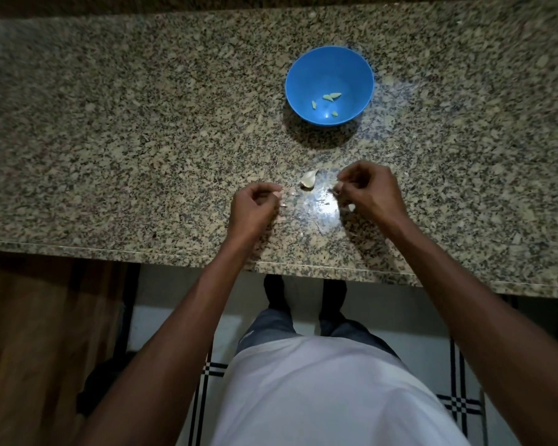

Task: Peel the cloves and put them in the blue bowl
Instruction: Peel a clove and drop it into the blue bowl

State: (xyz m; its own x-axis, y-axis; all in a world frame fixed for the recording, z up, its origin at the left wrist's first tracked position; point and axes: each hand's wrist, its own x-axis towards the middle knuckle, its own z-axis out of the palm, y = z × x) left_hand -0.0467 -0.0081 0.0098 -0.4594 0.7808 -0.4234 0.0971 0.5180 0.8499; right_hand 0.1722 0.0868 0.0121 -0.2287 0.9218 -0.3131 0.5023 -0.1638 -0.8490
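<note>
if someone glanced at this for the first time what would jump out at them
The blue bowl stands out on the speckled granite counter, far of centre, with a few pale peeled cloves at its bottom. Nearer the counter's edge, the left hand and right hand work with curled fingers either side of a garlic piece and scattered bits of skin.

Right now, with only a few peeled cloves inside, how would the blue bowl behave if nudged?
The blue bowl looks like thin plastic, so it is probably light. With only a few small cloves in it, it would likely slide readily on the glossy granite counter. Its base appears narrower than its rim, so a push at the rim might tip it.
</note>
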